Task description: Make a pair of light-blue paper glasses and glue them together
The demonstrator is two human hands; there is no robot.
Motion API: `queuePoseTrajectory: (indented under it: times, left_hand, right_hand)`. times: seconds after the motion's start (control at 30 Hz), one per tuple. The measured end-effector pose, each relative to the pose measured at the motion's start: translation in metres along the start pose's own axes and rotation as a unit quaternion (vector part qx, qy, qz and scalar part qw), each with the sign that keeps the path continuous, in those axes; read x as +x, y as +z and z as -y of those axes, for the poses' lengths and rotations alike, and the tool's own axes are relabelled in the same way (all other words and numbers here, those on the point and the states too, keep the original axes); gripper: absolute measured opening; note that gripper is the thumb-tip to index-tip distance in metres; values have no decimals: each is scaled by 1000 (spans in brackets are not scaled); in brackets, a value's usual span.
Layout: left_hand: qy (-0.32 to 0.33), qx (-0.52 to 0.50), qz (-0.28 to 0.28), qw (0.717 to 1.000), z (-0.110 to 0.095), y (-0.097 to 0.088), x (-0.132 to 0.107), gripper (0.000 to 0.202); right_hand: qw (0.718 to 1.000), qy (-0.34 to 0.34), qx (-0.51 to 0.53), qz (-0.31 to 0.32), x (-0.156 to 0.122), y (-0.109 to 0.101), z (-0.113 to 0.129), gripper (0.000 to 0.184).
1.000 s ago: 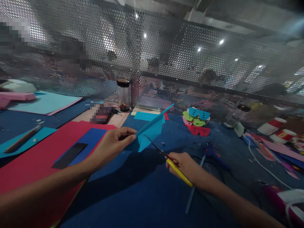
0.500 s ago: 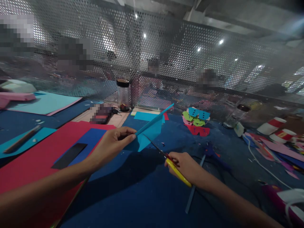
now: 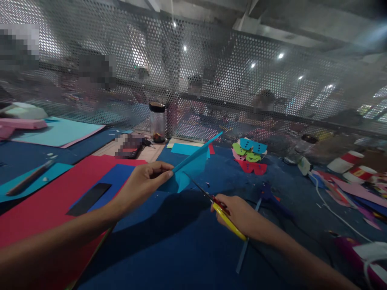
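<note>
Between thumb and fingers, my left hand (image 3: 152, 177) pinches the left end of a folded sheet of light blue paper (image 3: 193, 171) above the blue tabletop (image 3: 169, 249). My right hand (image 3: 234, 213) grips a pair of scissors (image 3: 225, 219) with yellow and red handles. Their blades point up and left, and the tips lie at the lower part of the blue paper. Whether the blades are fully closed is hard to make out. A pale blue paper strip (image 3: 242, 255) lies on the table below my right hand.
At left lie red sheets (image 3: 39, 209), a blue piece with a black strip (image 3: 89, 199), and a pencil (image 3: 30, 177). Behind stand a jar (image 3: 157, 125) and a perforated metal screen (image 3: 205, 52). Coloured cut-outs (image 3: 250, 155), a glue gun (image 3: 270, 197) and a cable (image 3: 335, 219) are at right.
The scissors and my right hand have shifted very slightly right and down. The lower flap of the blue paper has bent a little. My left hand keeps its hold.
</note>
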State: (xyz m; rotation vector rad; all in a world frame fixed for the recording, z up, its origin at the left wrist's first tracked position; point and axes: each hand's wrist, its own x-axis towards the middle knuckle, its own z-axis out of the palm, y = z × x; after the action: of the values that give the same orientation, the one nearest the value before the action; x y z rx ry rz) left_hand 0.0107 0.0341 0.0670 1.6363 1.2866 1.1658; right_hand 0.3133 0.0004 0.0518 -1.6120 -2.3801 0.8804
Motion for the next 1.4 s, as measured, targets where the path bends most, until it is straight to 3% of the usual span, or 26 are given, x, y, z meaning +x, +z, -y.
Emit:
queuePoseTrajectory:
  times: [0.13,0.27,0.4,0.5,0.57,0.77,0.9,1.03,1.17,1.2,1.23,1.3,1.4]
  left_hand:
    - [0,-10,-11,1000,-2,-3,2,30]
    - [-17,-32,-14,999,-7,-8,5,31]
    - [-41,-49,-5,998,-9,-10,6,31]
    - [-58,-64,24,996,-5,-8,7,32]
    - [-62,-59,47,995,-1,-5,7,32]
    - [-36,12,114,993,9,-1,8,31]
    - [-53,40,142,988,13,-1,9,35]
    - [-59,15,154,986,17,1,9,36]
    - [-50,18,168,984,21,4,8,33]
    - [-46,19,175,983,22,5,7,31]
    - [-43,16,184,982,23,6,6,30]
    - [-38,8,206,978,26,9,3,28]
    - [-41,6,241,970,28,13,-2,24]
  right_hand:
    - [1000,-21,-8,9,-3,-10,-5,15]
    - [997,-30,-62,17,-10,-36,-19,12]
    - [993,25,-115,-4,0,-61,-42,24]
    - [974,90,-199,-63,29,-67,-57,41]
    - [965,100,-231,-78,55,-68,-63,43]
    - [967,71,-238,-62,132,-74,-63,36]
    - [966,54,-237,-92,147,-81,-59,31]
    - [954,52,-222,-194,119,-89,-63,20]
    - [923,75,-196,-324,63,-84,-58,28]
    - [916,61,-184,-351,47,-78,-52,25]
    - [911,-2,-144,-385,32,-70,-43,18]
    - [916,-140,-83,-366,6,-47,-21,10]
    - [923,-273,-114,-246,-18,-10,11,12]
